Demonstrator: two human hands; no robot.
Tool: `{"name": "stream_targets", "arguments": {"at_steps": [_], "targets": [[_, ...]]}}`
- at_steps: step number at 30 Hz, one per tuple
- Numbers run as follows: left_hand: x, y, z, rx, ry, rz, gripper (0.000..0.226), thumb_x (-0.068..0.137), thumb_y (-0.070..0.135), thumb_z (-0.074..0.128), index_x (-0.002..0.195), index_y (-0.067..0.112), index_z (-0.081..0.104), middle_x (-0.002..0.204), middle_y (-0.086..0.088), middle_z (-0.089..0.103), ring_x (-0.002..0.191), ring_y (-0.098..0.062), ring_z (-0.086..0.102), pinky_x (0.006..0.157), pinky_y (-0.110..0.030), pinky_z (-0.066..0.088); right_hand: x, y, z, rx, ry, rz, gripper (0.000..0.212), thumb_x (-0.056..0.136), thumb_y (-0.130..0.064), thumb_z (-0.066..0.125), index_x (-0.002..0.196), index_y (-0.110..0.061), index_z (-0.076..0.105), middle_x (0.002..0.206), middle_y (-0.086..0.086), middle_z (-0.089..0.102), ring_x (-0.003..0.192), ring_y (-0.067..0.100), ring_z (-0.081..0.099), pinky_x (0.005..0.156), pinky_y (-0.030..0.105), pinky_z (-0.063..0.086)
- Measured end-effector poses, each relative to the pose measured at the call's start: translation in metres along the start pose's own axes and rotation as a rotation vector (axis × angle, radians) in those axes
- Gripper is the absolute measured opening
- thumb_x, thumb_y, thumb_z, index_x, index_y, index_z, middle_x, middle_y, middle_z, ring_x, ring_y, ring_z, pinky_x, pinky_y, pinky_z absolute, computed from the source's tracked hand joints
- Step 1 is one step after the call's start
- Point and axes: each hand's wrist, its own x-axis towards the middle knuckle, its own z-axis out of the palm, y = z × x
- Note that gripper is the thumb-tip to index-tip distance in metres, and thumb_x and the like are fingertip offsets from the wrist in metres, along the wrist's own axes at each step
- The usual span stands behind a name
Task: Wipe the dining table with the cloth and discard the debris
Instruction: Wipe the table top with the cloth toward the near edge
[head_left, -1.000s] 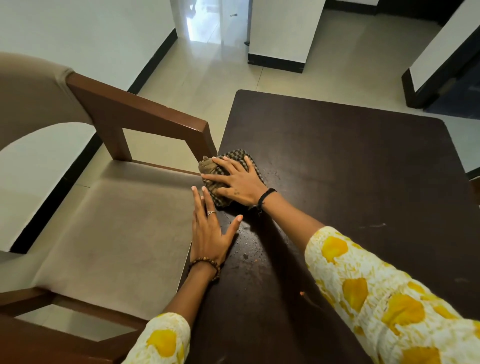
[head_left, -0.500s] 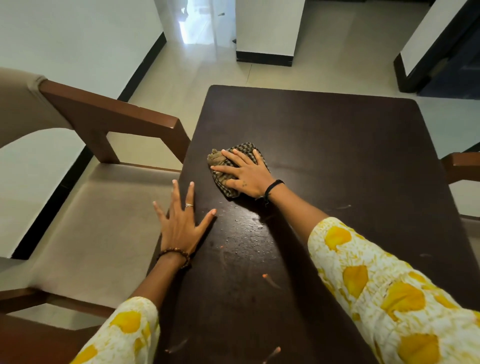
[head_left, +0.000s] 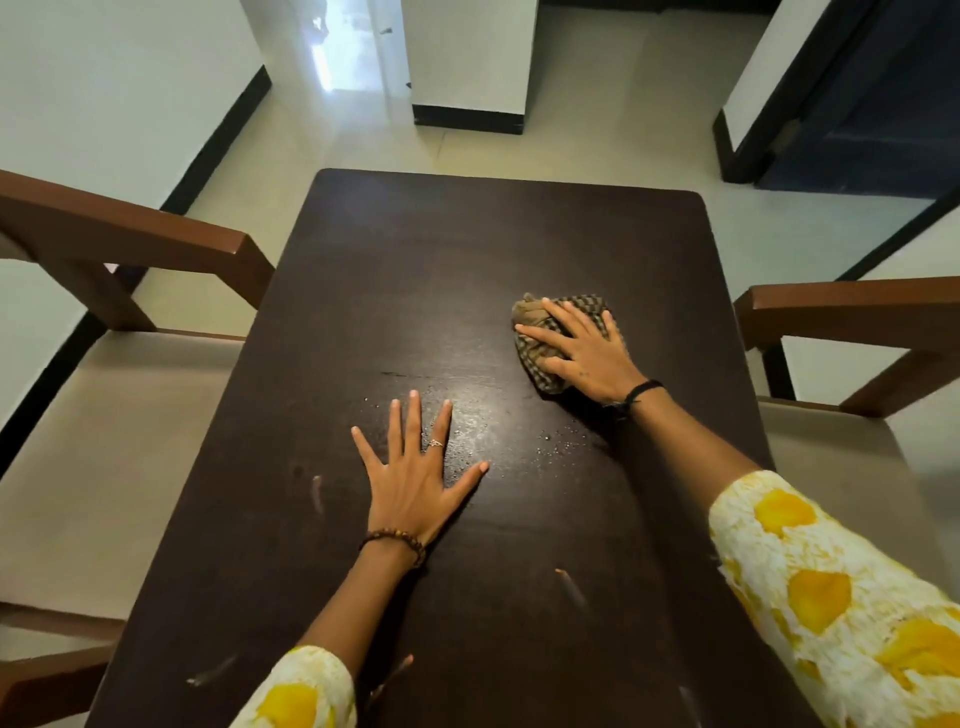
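Dark wooden dining table (head_left: 415, 270): right hand (head_left: 582, 353), fingers spread straight, presses the checked cloth (head_left: 540, 358). Left hand (head_left: 415, 478) lies flat, holding nothing.

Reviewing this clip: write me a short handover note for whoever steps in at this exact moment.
Right hand presses flat on the cloth, right of the table's middle.
Left hand lies flat on the table, fingers spread, holding nothing.
Done: cannot tell; a shiny patch lies between the hands.
Left: crumbs near the right wrist and streaks on the near half; gather and discard them.
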Motion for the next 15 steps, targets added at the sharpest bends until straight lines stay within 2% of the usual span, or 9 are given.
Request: {"name": "stream_targets", "arguments": {"at_steps": [2, 6, 10, 13, 15], "targets": [[0.000, -0.001, 0.000, -0.003, 0.002, -0.001, 0.080, 0.083, 0.075, 0.015, 0.144, 0.024, 0.026, 0.149, -0.016, 0.025, 0.136, -0.035, 0.022, 0.098, -0.071, 0.011, -0.011, 0.009, -0.001, 0.005, 0.004, 0.030, 0.078, 0.065, -0.064, 0.008, 0.139, -0.048, 0.023, 0.157, -0.008, 0.002, 0.143, 0.016, -0.003, 0.109, 0.056, -0.010], [-0.001, 0.000, 0.000, -0.008, -0.009, -0.012, 0.080, 0.082, 0.075, 0.017, 0.145, 0.025, 0.021, 0.151, -0.015, 0.021, 0.138, -0.033, 0.018, 0.100, -0.071, 0.008, -0.010, 0.002, 0.000, -0.003, -0.008, 0.047, 0.064, 0.077, -0.055, 0.018, 0.141, -0.046, 0.020, 0.157, -0.003, -0.003, 0.143, 0.018, -0.006, 0.108, 0.057, -0.013], [0.000, 0.000, -0.001, 0.015, -0.014, -0.011, 0.080, 0.082, 0.074, 0.018, 0.145, 0.025, 0.022, 0.150, -0.015, 0.022, 0.137, -0.033, 0.019, 0.099, -0.070, 0.008, 0.009, -0.024, 0.010, -0.045, -0.016, -0.022, 0.063, 0.079, -0.056, 0.018, 0.141, -0.047, 0.018, 0.157, -0.001, -0.004, 0.143, 0.021, -0.005, 0.106, 0.060, -0.013], [-0.001, 0.001, -0.001, 0.006, -0.013, -0.020, 0.080, 0.081, 0.076, 0.013, 0.145, 0.028, 0.015, 0.152, -0.012, 0.014, 0.139, -0.029, 0.008, 0.102, -0.068, 0.001, 0.023, -0.053, 0.020, -0.088, -0.008, -0.087, 0.056, 0.087, -0.057, 0.023, 0.142, -0.046, 0.019, 0.157, -0.001, -0.002, 0.144, 0.022, -0.003, 0.107, 0.062, -0.010], [-0.001, 0.001, -0.002, 0.001, -0.013, -0.029, 0.081, 0.079, 0.078, 0.007, 0.145, 0.031, 0.009, 0.154, -0.009, 0.006, 0.140, -0.026, -0.001, 0.103, -0.065, -0.006, 0.027, -0.063, 0.025, -0.106, 0.023, -0.109, 0.050, 0.093, -0.051, 0.032, 0.142, -0.045, 0.022, 0.157, -0.002, 0.000, 0.144, 0.022, -0.002, 0.107, 0.061, -0.007]]}}
